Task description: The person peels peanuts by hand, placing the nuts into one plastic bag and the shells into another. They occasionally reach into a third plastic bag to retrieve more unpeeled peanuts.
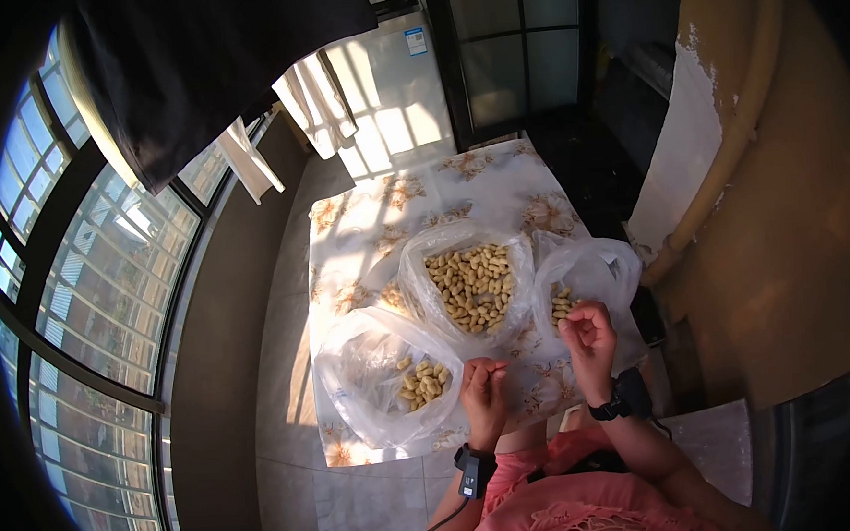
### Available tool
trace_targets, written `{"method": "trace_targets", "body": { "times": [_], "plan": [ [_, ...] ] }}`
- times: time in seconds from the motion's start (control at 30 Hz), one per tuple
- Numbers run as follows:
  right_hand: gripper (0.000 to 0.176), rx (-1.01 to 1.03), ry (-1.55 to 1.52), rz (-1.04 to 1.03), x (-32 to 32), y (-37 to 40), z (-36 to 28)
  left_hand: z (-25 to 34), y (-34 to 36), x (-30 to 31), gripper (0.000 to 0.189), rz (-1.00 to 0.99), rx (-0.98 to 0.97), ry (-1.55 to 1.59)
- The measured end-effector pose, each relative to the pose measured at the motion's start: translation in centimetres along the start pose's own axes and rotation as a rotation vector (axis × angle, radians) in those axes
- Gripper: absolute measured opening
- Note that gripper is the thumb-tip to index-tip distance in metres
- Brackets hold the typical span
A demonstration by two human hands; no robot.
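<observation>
Three clear plastic bags stand open on the table (545,177), which has a flowered cloth over it. The middle bag (412,276), near the centre of the table, holds the largest heap of peanuts (469,287). The left bag (359,389), by the near left corner, has a smaller pile (423,383) at its bottom, and the right bag (610,265), along the right edge, shows a few peanuts on its left side. The left hand (486,389) is over the near edge of the table, just beside the left bag, closed with its fingers curled in — whether anything is inside them I cannot tell. The right hand (591,345) is at the near side of the right bag, fingers bent toward the thumb close to the peanuts there; I cannot tell if it grips one. Each wrist wears a black band.
</observation>
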State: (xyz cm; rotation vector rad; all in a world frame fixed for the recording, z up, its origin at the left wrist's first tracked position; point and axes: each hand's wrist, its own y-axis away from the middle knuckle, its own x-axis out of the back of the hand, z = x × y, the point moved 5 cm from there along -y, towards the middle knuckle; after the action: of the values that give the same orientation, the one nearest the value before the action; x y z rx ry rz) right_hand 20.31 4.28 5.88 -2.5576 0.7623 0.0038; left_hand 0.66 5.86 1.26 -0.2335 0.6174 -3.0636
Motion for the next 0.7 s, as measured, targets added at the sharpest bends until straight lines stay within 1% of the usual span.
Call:
{"method": "trace_targets", "body": {
  "times": [0.03,0.07,0.13,0.2,0.23,0.3,0.33,0.37,0.43,0.5,0.57,0.63,0.7],
  "plan": [
    [0.013,-0.056,-0.078,-0.094,-0.5,0.6,0.3,-0.1,0.0,0.0,0.007,-0.002,-0.001,0.0],
    [0.013,-0.056,-0.078,-0.09,-0.9,1.3,0.2,-0.3,0.0,-0.1,0.007,-0.004,0.029,0.029],
    [0.013,-0.175,-0.061,-0.333,-3.3,3.0,0.6,-0.8,0.1,-0.2,0.008,-0.006,0.053,0.058],
    [0.015,-0.077,0.103,-0.472,-4.5,4.3,1.0,-1.4,0.2,-0.2,0.008,0.01,0.131,0.162],
    [0.019,-0.04,0.118,-0.51,-4.9,4.7,0.7,-1.5,0.3,-0.2,0.008,0.014,0.13,0.159],
    [0.021,-0.018,0.165,-0.526,-5.2,5.3,1.1,-2.2,0.5,-0.3,0.007,0.014,0.245,0.282],
    [0.023,0.006,0.218,-0.54,-5.3,5.6,1.5,-2.2,0.5,-0.3,0.007,0.015,0.244,0.281],
    [0.028,0.025,0.196,-0.543,-5.2,5.8,2.0,-2.1,0.5,-0.3,0.007,0.023,0.242,0.288],
    [0.029,0.04,0.195,-0.557,-5.3,5.6,1.7,-1.8,0.5,-0.4,0.008,0.027,0.242,0.297],
    [0.03,0.058,0.196,-0.568,-5.1,5.5,1.4,-1.7,0.5,-0.4,0.009,0.04,0.341,0.302],
    [0.033,0.028,0.247,-0.614,-5.2,5.5,1.4,-1.7,0.4,-0.5,0.01,0.027,0.352,0.332],
    [0.034,0.042,0.254,-0.579,-5.2,5.6,1.7,-1.5,0.4,-0.6,0.012,0.018,0.366,0.358],
    [0.034,0.054,0.257,-0.546,-5.2,5.8,2.0,-1.1,0.5,-1.2,0.016,-0.03,0.371,0.5]
  ]
}}
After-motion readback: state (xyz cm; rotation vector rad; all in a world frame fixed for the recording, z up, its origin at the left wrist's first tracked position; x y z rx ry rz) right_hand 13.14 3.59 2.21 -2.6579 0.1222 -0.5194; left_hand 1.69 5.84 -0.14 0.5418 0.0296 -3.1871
